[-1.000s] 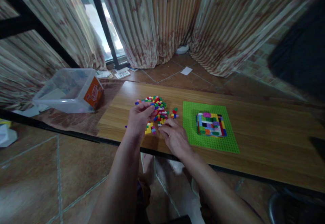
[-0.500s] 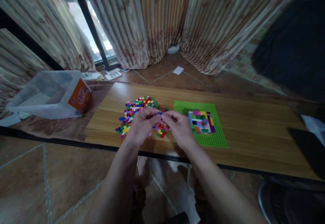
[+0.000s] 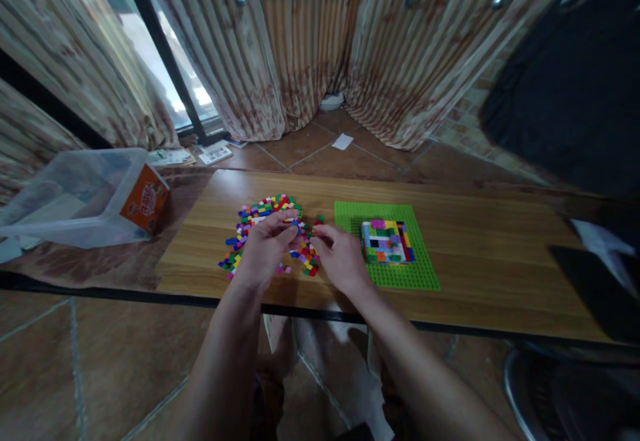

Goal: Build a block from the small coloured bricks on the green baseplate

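A pile of small coloured bricks lies on the wooden table. My left hand hovers over the pile with its fingertips pinched on a small blue brick. My right hand rests just to the right, its fingers curled near the same bricks; whether it holds one is unclear. To the right lies a green baseplate carrying a flat multicoloured block of bricks.
A clear plastic tub with an orange label stands on the left end of the table. A dark object and a white paper lie at the right. Striped curtains hang behind; papers lie on the tiled floor.
My right hand rose from the table to meet the left above the pile, then parted slightly. The view swung left, shifting everything rightward in frame.
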A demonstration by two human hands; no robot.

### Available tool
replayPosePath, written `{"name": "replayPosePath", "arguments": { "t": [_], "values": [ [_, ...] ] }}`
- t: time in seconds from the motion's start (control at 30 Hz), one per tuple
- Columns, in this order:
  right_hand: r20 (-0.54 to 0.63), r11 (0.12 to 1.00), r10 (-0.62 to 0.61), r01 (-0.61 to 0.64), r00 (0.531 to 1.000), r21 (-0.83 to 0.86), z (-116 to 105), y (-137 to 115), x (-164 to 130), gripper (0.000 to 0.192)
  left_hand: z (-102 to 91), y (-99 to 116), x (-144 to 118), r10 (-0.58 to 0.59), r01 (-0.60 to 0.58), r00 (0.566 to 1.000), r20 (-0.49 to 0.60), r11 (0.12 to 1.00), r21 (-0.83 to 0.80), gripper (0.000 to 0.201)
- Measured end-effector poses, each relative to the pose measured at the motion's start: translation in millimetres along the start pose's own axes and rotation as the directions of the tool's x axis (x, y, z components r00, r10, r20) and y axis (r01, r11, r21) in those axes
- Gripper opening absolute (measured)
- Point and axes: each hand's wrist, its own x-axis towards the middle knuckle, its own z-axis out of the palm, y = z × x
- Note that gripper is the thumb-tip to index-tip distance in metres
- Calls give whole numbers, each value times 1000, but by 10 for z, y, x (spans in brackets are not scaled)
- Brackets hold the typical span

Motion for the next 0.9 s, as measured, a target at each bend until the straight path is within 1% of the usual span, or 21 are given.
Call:
{"name": "replayPosePath", "arguments": {
  "t": [0.1,0.17,0.23,0.3,0.37,0.4,0.43,0.5,0.57,0.63,0.7,0.8,0.9],
  "values": [
    [8,999,-28,29,1000,-39,0,-34,-22,22,6,-2,14,9,-9,1000,0,999,50,29],
    [-24,997,-69,69,997,-28,-29,-56,-46,20,21,-22,31,35,-34,999,-8,995,89,22],
    [-77,993,-118,118,990,2,-91,-68,-71,19,48,-54,50,102,-97,995,-21,980,175,15],
    [-143,986,-158,163,977,22,-187,-67,-92,20,93,-97,60,188,-175,982,-16,938,300,10],
    [-216,981,-184,194,959,25,-313,-45,-102,20,164,-147,54,252,-235,968,10,890,391,8],
    [-251,980,-185,198,950,25,-383,-25,-103,20,210,-174,45,262,-250,965,26,878,409,7],
    [-286,981,-174,190,942,28,-455,2,-101,20,262,-202,34,263,-258,964,44,874,412,7],
    [-344,989,-112,137,932,50,-601,72,-91,20,379,-261,11,261,-273,962,86,872,407,6],
    [-404,992,-42,88,914,95,-738,152,-77,20,503,-321,1,286,-313,950,128,853,417,4],
    [-454,991,0,59,891,117,-863,225,-67,21,624,-376,9,325,-358,934,149,829,430,3],
    [-489,993,17,44,872,113,-970,281,-64,21,736,-425,33,343,-368,929,137,829,421,5],
    [-518,993,25,41,855,115,-1099,334,-77,19,875,-482,79,341,-350,935,98,841,412,11],
    [-528,991,29,45,848,126,-1199,369,-94,19,980,-517,109,354,-345,932,79,795,499,13]
  ]
}}
